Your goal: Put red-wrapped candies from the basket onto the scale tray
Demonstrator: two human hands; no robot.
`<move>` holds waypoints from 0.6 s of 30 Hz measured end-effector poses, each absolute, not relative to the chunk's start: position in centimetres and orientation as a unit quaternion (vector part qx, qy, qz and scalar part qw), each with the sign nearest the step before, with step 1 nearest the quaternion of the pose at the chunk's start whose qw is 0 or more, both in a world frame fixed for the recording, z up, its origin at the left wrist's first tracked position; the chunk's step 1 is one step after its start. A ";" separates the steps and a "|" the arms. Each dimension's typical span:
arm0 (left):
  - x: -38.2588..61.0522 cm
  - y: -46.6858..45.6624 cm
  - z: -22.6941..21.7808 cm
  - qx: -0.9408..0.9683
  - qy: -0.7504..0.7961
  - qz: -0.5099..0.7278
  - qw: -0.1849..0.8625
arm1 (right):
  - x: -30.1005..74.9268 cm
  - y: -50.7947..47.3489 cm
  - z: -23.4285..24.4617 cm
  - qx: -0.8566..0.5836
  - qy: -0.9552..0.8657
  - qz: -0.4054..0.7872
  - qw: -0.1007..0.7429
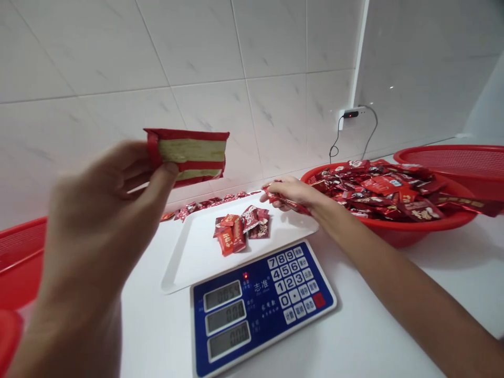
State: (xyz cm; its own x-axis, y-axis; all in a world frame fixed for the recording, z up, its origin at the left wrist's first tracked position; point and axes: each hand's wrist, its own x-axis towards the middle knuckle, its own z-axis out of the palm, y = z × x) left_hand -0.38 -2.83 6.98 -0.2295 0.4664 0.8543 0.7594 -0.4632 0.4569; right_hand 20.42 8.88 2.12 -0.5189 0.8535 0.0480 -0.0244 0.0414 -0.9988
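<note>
My left hand (114,210) is raised at the left, thumb and fingers pinching one end of a flat red pouch (192,157) with pale yellow-green bands. Over the right side of the white scale tray (185,257), my right hand (289,191) is closed around red wrapped snack packets (271,198); how many is hidden by the fingers. Several small red and maroon snack packets (232,233) lie in a pile on the tray's middle. Below it, the blue panel of the digital scale (260,315) shows lit digits on its displays and a red light.
A red basket (429,226) heaped with similar packets stands at the right, another red basket (452,155) behind it. More packets (212,202) line the wall behind the tray. Red containers (23,252) sit at the left edge. A wall socket (348,118) has cables hanging down.
</note>
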 end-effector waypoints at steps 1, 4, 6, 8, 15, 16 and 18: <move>-0.1 -3.0 7.0 -0.612 -0.501 -0.599 0.127 | 20.7 9.1 2.0 -0.333 -0.656 0.578 0.353; 0.7 -3.5 7.1 -0.623 -0.493 -0.592 0.134 | 21.6 9.6 1.8 -0.308 -0.717 0.530 0.332; 1.0 -3.6 7.1 -0.625 -0.490 -0.593 0.134 | 21.8 9.9 1.7 -0.306 -0.729 0.521 0.323; 1.1 -3.6 7.0 -0.626 -0.490 -0.593 0.127 | 21.8 10.0 1.4 -0.328 -0.732 0.505 0.319; 1.6 -4.1 7.0 -0.638 -0.490 -0.584 0.112 | 21.4 10.2 0.5 -0.356 -0.736 0.486 0.309; 1.7 -4.2 7.1 -0.639 -0.489 -0.583 0.110 | 21.4 10.1 0.6 -0.357 -0.738 0.481 0.312; 1.8 -4.3 7.2 -0.643 -0.487 -0.582 0.103 | 21.3 9.7 0.8 -0.360 -0.735 0.478 0.321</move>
State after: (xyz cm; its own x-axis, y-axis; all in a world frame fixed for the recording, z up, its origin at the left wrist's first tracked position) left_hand 1.82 -4.34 7.18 -0.1522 0.5069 0.8485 0.7466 -0.5035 0.4348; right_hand 21.29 9.71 0.81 -0.5358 0.8346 0.1278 0.2221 0.2854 -0.9323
